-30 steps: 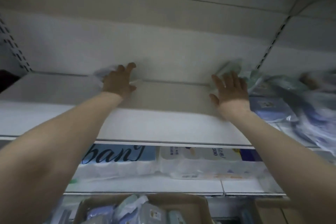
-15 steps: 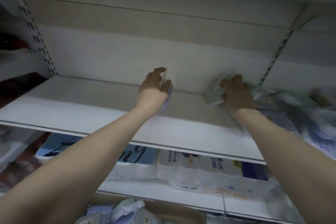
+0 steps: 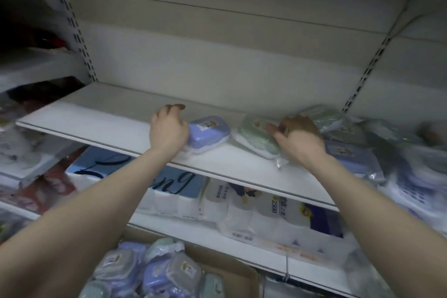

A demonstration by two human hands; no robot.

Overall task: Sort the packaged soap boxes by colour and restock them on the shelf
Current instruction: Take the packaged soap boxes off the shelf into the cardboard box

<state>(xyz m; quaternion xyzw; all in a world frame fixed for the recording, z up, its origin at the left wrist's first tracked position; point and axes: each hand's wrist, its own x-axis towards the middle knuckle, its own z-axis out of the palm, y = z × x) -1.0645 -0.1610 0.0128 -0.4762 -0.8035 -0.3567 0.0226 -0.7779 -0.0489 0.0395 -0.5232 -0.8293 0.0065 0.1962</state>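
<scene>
Both arms stretch toward 12 o'clock; the left hand (image 3: 169, 129) hangs loosely curled, the right hand (image 3: 298, 136), at its 3 o'clock, pinches a green soap box (image 3: 256, 138).

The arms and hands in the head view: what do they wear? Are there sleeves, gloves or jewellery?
Nothing that shows. The left arm and right arm are bare up to the frame edge: no sleeves. The left hand and right hand have no gloves, and no watch, bracelet or ring is visible; the picture is slightly blurred, so a thin ring could be missed.
</scene>
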